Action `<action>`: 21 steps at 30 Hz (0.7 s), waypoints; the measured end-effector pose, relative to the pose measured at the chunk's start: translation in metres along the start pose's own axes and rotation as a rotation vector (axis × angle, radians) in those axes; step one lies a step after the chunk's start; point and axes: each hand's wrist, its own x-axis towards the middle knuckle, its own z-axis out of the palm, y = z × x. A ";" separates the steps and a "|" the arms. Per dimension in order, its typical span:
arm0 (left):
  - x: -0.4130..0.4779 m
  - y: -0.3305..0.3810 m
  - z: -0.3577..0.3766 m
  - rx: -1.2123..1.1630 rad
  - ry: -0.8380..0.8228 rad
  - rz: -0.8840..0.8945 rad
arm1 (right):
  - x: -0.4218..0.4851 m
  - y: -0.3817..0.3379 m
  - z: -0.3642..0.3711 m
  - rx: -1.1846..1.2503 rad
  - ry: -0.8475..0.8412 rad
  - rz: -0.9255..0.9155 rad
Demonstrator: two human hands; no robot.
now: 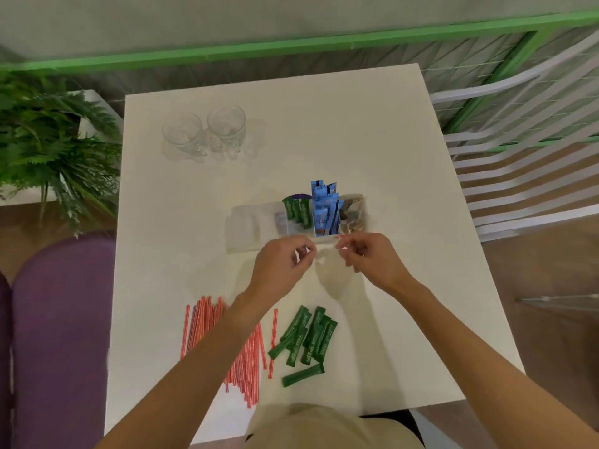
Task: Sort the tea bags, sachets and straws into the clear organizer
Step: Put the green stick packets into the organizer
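The clear organizer [246, 228] stands mid-table. It holds upright green sachets [296, 210], blue sachets [324, 205] and tea bags [353, 212] in the right compartment; its left part looks bare. My left hand [282, 267] and my right hand [369, 257] meet at its front edge, and both pinch a small white packet [325, 249] that blends into the table. Closer to me lie a loose pile of green sachets [308, 338] and a spread of red-striped straws [246, 358], partly under my left forearm.
Two clear glass mugs [183, 132] [226, 121] stand at the far left of the white table [389, 157]. A fern [48, 140] and a purple chair [61, 319] are left of the table. White slatted chairs [518, 157] are to the right.
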 end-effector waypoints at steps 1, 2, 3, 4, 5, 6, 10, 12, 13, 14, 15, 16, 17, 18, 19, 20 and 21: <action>-0.012 -0.005 0.005 0.034 -0.054 -0.036 | -0.004 0.004 0.008 -0.038 -0.055 0.008; -0.023 -0.011 0.009 0.076 -0.102 -0.059 | -0.007 0.009 0.017 -0.089 -0.112 0.013; -0.033 -0.017 0.014 0.118 -0.145 -0.077 | -0.009 0.013 0.024 -0.149 -0.169 0.018; -0.043 -0.021 0.018 0.155 -0.181 -0.094 | -0.012 0.016 0.031 -0.204 -0.220 0.031; -0.051 -0.026 0.021 0.180 -0.208 -0.114 | -0.015 0.020 0.037 -0.242 -0.265 0.048; -0.060 -0.029 0.024 0.199 -0.226 -0.133 | -0.019 0.023 0.042 -0.269 -0.304 0.062; -0.085 -0.039 0.029 0.218 -0.235 -0.184 | -0.037 0.031 0.058 -0.321 -0.381 0.061; -0.095 -0.040 0.031 0.221 -0.227 -0.192 | -0.044 0.033 0.064 -0.339 -0.382 0.043; -0.100 -0.040 0.033 0.233 -0.229 -0.195 | -0.047 0.034 0.067 -0.346 -0.378 0.034; -0.103 -0.039 0.035 0.249 -0.231 -0.200 | -0.049 0.034 0.069 -0.351 -0.375 0.025; -0.107 -0.037 0.038 0.265 -0.232 -0.209 | -0.050 0.035 0.071 -0.356 -0.373 0.017; -0.110 -0.036 0.041 0.277 -0.232 -0.223 | -0.051 0.035 0.074 -0.360 -0.372 0.012; -0.113 -0.035 0.044 0.288 -0.230 -0.232 | -0.052 0.035 0.075 -0.367 -0.367 0.010; -0.115 -0.035 0.046 0.300 -0.231 -0.234 | -0.053 0.034 0.077 -0.379 -0.359 0.015; -0.116 -0.036 0.049 0.315 -0.234 -0.229 | -0.052 0.033 0.078 -0.394 -0.348 0.023; -0.117 -0.038 0.050 0.332 -0.235 -0.226 | -0.052 0.033 0.079 -0.415 -0.338 0.035; -0.117 -0.039 0.050 0.343 -0.236 -0.228 | -0.050 0.032 0.080 -0.439 -0.332 0.046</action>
